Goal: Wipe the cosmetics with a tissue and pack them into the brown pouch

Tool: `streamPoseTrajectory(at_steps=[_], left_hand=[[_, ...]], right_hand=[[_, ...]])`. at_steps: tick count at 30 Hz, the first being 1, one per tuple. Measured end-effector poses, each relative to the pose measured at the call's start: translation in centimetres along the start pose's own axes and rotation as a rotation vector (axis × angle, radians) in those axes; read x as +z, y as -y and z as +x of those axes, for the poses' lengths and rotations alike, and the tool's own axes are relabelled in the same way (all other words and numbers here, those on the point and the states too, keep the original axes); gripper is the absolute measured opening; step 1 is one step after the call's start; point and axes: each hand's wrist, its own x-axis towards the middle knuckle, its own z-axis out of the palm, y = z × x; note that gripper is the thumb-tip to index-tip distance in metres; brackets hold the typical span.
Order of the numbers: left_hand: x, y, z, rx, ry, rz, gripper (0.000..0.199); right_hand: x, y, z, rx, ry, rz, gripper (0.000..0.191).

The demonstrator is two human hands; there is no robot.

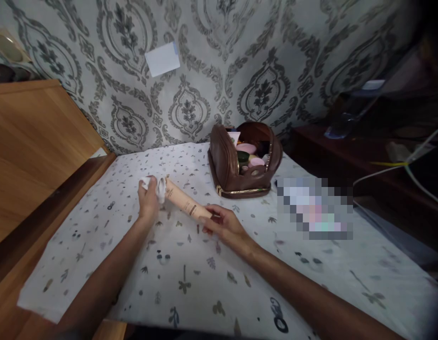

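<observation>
My right hand (224,225) pinches the lower end of a peach-coloured tube (186,203) with small dark print. The tube slants up to the left, above the patterned cloth. My left hand (148,198) is closed on a crumpled white tissue (161,190), part of which lies against the tube's far left end. Beyond the hands, to the right, a brown leather bag (226,163) stands unzipped, with pink and dark green items showing inside.
A printed white cloth (204,288) covers the table. Wooden furniture (34,151) borders it at left, a patterned wall (190,94) behind. A blurred-out item (314,208) lies right of the bag. Cables (382,174) and a clear bottle (341,123) are further right.
</observation>
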Motion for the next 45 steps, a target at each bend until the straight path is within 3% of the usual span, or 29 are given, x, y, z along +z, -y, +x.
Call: streamPoseTrajectory(at_steps=[4,6,10,14,16,20,22,28,33,40,45], left_hand=[[-1.6,-1.0,0.9,0.129,-0.012,0.128,0.036],[-1.8,-1.7,0.1,0.248,0.062,0.287,0.031],[-0.6,-2.2,-3.3,0.535,0.333,0.617,0.021],[1.1,-1.4,-6.6,0.884,0.719,0.713,0.019],[1.4,-0.9,-7.7,1.012,0.858,0.783,0.025],[0.9,-0.5,-8.5,1.075,0.993,0.872,0.052],[0.4,-0.5,-8.4,1.067,1.046,0.886,0.054],[-1.0,-1.0,-7.5,1.150,1.034,0.870,0.055],[-2.3,-0.9,-5.5,1.145,0.966,0.857,0.047],[-4.0,-0.7,-1.8,1.020,0.766,0.973,0.032],[-4.1,-0.3,-0.7,0.892,0.718,0.979,0.034]], right_hand=[[-0.1,0.1,-0.2,-0.059,-0.116,-0.211,0.036],[-0.2,0.0,-0.2,-0.071,-0.143,-0.299,0.030],[-0.2,-0.4,-0.1,-0.085,-0.166,-0.368,0.024],[-0.2,-0.8,0.0,-0.145,-0.191,-0.382,0.020],[-0.2,-0.9,0.1,-0.172,-0.206,-0.395,0.017],[-0.3,-0.9,0.0,-0.180,-0.205,-0.400,0.016],[-0.3,-1.0,0.0,-0.189,-0.198,-0.404,0.016],[-0.2,-1.5,0.1,-0.186,-0.194,-0.450,0.021],[-0.2,-1.6,0.1,-0.182,-0.206,-0.423,0.018],[-0.1,-1.1,-0.1,-0.104,-0.195,-0.398,0.018],[-0.1,-0.7,0.0,-0.098,-0.189,-0.387,0.019]])
